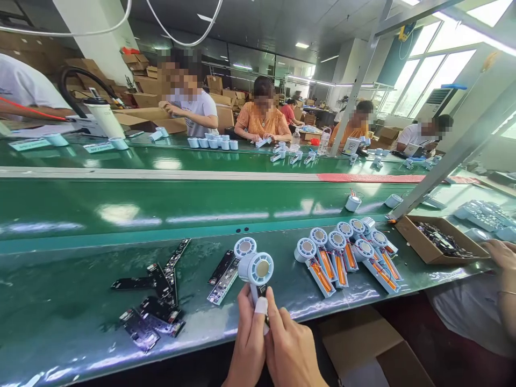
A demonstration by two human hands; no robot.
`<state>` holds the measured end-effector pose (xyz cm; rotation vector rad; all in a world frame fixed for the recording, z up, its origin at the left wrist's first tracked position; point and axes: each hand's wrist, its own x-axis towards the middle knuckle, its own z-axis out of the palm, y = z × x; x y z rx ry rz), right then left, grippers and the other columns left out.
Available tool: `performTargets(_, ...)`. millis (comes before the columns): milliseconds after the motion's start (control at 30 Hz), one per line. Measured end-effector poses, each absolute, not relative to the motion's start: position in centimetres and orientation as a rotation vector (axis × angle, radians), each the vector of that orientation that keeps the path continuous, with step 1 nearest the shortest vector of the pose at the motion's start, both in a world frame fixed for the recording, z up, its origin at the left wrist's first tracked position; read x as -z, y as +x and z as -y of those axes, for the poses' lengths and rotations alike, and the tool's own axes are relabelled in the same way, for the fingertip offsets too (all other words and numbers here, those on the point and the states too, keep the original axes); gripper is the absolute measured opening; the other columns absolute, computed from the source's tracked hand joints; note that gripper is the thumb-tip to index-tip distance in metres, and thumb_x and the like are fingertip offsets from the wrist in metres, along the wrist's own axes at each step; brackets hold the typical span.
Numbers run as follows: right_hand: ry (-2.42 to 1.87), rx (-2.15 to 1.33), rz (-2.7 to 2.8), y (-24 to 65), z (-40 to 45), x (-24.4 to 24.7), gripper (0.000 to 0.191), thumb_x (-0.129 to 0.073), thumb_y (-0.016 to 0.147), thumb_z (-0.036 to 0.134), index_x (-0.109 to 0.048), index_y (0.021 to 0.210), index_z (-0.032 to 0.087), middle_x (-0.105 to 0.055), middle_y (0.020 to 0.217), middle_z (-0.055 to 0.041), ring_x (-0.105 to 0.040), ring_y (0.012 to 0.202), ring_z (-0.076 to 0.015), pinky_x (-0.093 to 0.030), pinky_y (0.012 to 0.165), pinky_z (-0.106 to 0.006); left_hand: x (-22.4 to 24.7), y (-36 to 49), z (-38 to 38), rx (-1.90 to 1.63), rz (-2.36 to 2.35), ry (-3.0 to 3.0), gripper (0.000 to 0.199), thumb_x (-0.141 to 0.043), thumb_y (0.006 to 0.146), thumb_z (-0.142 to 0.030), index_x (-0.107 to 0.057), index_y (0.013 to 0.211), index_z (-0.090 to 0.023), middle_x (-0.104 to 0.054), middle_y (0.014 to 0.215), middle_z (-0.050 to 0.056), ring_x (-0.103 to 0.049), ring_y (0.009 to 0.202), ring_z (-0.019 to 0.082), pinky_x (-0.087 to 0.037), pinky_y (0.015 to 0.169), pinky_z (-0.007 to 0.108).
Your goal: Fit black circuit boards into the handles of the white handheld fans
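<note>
Above the near edge of the bench, both my hands hold one light-blue handheld fan (256,269), its round slotted head tilted up and facing me. My left hand (248,336) is closed around the handle from the left; its thumb has a white cover on the tip. My right hand (292,344) presses its fingers on the handle's dark circuit board (262,291) from the right. The lower handle is mostly hidden by my fingers. Just behind lies another fan unit (245,247) with its handle circuitry exposed, beside a black board (221,267).
Loose circuit boards (163,285) are piled to the left. Several fan units (336,242) with orange strips in their handles lie to the right, near a cardboard box (423,252) of small parts. A neighbour's hand (502,252) is at far right. Co-workers sit across the green conveyor (201,201).
</note>
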<state>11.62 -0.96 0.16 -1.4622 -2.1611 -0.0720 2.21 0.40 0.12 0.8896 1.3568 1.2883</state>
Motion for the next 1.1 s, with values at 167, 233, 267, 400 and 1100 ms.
performTargets(167, -1.543, 0.156, 2.347, 11.9, 0.8, -0.6, 0.075, -0.046, 0.087, 0.01, -0.026, 0.159, 0.01, -0.072, 0.072, -0.0093, -0.068, 0.05, -0.024, -0.052, 0.042, -0.028, 0.8, 1.5, -1.1, -1.276, -1.258, 0.813, 0.053, -0.05, 0.091, -0.059, -0.048, 0.132, -0.025, -0.064, 0.133, 0.01, -0.056, 0.13, 0.026, -0.043, 0.108, 0.038)
performTargets(233, -1.511, 0.168, 2.278, 11.7, 0.7, -0.5, 0.077, -0.044, 0.089, 0.011, -0.017, 0.161, 0.01, -0.075, 0.099, -0.0186, -0.074, 0.071, -0.0282, -0.059, 0.054, -0.031, 1.0, 1.3, -1.4, -1.241, -1.242, 0.798, 0.054, -0.055, 0.086, -0.06, -0.053, 0.127, -0.025, -0.066, 0.132, 0.01, -0.057, 0.13, 0.028, -0.046, 0.106, 0.039)
performTargets(267, -1.479, 0.157, 2.226, 11.7, 0.6, -0.4, 0.077, -0.041, 0.09, 0.011, -0.011, 0.162, 0.01, -0.071, 0.113, -0.0221, -0.075, 0.083, -0.0298, -0.061, 0.061, -0.033, 0.9, 1.3, -1.6, -1.22, -1.252, 0.801, 0.054, -0.056, 0.085, -0.06, -0.056, 0.125, -0.025, -0.065, 0.134, 0.01, -0.056, 0.131, 0.029, -0.046, 0.105, 0.04)
performTargets(400, -1.464, 0.02, 2.076, 12.5, 0.3, 0.9, 0.072, -0.032, 0.097, 0.015, -0.001, 0.162, 0.015, -0.072, 0.108, -0.0177, -0.074, 0.083, -0.0267, -0.061, 0.063, -0.032, -0.5, 0.3, -2.1, -1.064, -1.305, 1.01, 0.046, -0.055, 0.085, -0.055, -0.064, 0.119, -0.025, -0.069, 0.13, 0.01, -0.058, 0.128, 0.031, -0.047, 0.104, 0.042)
performTargets(1100, -2.062, 0.082, 2.019, 5.8, -8.3, 0.0, 0.067, -0.063, 0.089, 0.027, -0.041, 0.147, 0.004, -0.061, 0.128, -0.0304, -0.066, 0.107, -0.0386, -0.053, 0.086, -0.049, 1.7, -5.1, -5.5, -1.362, -1.334, 1.225, 0.05, -0.037, 0.096, -0.051, -0.076, 0.098, -0.021, -0.077, 0.107, 0.011, -0.069, 0.106, 0.03, -0.055, 0.094, 0.046)
